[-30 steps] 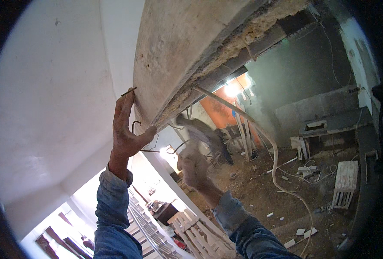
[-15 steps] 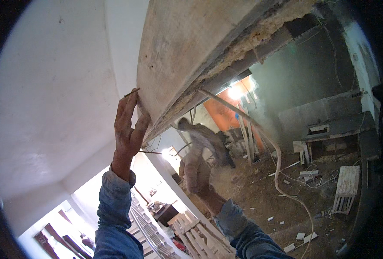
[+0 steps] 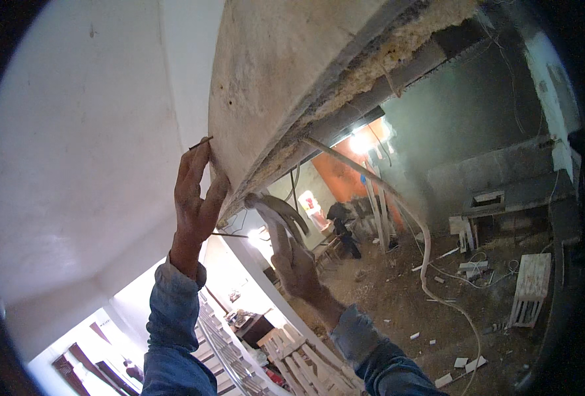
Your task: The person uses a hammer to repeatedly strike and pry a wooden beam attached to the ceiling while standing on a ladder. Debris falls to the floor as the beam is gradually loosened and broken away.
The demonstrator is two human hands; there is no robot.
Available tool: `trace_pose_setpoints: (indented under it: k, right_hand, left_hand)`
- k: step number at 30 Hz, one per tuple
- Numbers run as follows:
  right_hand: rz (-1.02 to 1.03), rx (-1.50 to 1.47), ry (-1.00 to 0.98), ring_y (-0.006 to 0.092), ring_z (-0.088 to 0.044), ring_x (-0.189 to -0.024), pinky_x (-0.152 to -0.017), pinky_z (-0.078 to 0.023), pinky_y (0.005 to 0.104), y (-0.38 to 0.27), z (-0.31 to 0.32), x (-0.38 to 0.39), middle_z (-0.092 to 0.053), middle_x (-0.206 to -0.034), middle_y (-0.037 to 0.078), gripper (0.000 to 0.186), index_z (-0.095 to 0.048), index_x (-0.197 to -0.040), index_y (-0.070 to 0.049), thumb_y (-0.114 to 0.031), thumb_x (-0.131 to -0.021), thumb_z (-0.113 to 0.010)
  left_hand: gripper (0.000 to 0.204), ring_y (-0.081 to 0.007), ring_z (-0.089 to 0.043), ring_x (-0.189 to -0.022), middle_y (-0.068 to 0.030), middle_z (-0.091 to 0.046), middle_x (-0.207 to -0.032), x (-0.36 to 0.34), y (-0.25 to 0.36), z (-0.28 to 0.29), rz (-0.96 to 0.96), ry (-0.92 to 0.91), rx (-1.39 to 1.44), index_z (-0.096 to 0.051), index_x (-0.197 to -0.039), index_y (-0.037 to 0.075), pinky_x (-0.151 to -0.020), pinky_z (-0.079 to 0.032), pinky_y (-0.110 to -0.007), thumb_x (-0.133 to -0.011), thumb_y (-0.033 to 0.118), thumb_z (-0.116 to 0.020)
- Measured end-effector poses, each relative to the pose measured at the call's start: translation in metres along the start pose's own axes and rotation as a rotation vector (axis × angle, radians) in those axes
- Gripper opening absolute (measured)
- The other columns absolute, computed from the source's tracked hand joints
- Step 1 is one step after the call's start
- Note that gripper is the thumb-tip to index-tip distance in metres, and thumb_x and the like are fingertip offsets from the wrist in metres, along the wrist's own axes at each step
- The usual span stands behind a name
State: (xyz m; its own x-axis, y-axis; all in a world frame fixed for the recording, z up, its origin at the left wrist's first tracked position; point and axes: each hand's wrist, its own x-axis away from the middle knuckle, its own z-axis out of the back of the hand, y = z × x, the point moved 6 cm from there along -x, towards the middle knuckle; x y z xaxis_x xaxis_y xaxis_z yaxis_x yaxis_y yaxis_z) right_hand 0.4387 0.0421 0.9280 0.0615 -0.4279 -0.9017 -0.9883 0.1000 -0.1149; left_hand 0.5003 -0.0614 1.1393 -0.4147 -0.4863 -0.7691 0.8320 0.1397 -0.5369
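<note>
My left hand (image 3: 195, 198) is raised beside the curved edge of a pale, dusty panel (image 3: 279, 72). Its fingertips hold a thin dark nail (image 3: 200, 142), whose one end meets the panel's left edge; the thumb lies nearer the panel's lower tip. To the right, my right hand (image 3: 293, 264) is closed round the handle of a claw hammer (image 3: 282, 212). The hammer's head is up near the panel's lower edge, a short way right of my left hand, its claw curving down to the right.
A pale hose (image 3: 404, 201) hangs from under the panel down to the debris-strewn floor (image 3: 398, 297). A bright lamp (image 3: 360, 142) glows behind it. A dark table (image 3: 520, 195) and a white wooden stool (image 3: 530, 284) stand at right. Stair railings (image 3: 223, 340) show below; a white wall (image 3: 81, 132) fills the left.
The hammer, blurred and farther right before, has swung left and up, its head now close to the panel's lower edge. My left hand and the nail have stayed in place.
</note>
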Motion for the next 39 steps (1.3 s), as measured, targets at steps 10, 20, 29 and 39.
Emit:
trace_pose_setpoints:
  k: [10, 20, 29, 39]
  right_hand:
    - [0.107, -0.049, 0.056, 0.0223, -0.064, -0.068, -0.065, -0.052, 0.0363, -0.020, 0.007, 0.003, -0.065, -0.088, 0.017, 0.040, -0.055, -0.120, 0.008, -0.021, -0.092, -0.059]
    - [0.159, -0.108, 0.096, 0.0251, -0.064, -0.062, -0.061, -0.052, 0.0378, -0.023, 0.014, -0.005, -0.064, -0.073, 0.016, 0.036, -0.057, -0.111, 0.005, -0.024, -0.092, -0.064]
    - [0.008, 0.017, 0.016, 0.0288, -0.066, -0.061, -0.058, -0.051, 0.0398, -0.007, 0.010, -0.011, -0.065, -0.075, 0.017, 0.027, -0.058, -0.100, -0.001, -0.024, -0.091, -0.066]
    - [-0.309, 0.206, -0.050, 0.0297, -0.064, -0.071, -0.063, -0.050, 0.0419, 0.020, 0.081, 0.084, -0.059, -0.082, 0.018, 0.033, -0.060, -0.119, -0.003, -0.027, -0.098, -0.055]
  left_hand:
    - [0.059, -0.0351, -0.054, -0.125, -0.0248, -0.054, -0.134, 0.002, 0.003, 0.002, 0.002, 0.003, -0.030, -0.049, -0.141, -0.004, -0.106, -0.043, -0.046, -0.091, 0.026, -0.064]
    - [0.058, -0.0342, -0.052, -0.127, -0.0235, -0.052, -0.136, 0.001, 0.001, -0.002, 0.030, 0.024, 0.005, -0.050, -0.140, -0.003, -0.107, -0.042, -0.045, -0.092, 0.028, -0.063]
    - [0.058, -0.0339, -0.050, -0.130, -0.0239, -0.050, -0.139, 0.002, -0.003, 0.000, 0.042, 0.007, -0.023, -0.049, -0.140, -0.004, -0.110, -0.040, -0.046, -0.093, 0.028, -0.063]
    - [0.072, -0.0354, -0.041, -0.139, -0.0259, -0.041, -0.149, 0.008, -0.017, -0.016, 0.004, 0.103, 0.040, -0.037, -0.148, -0.004, -0.115, -0.033, -0.047, -0.100, 0.049, -0.046]
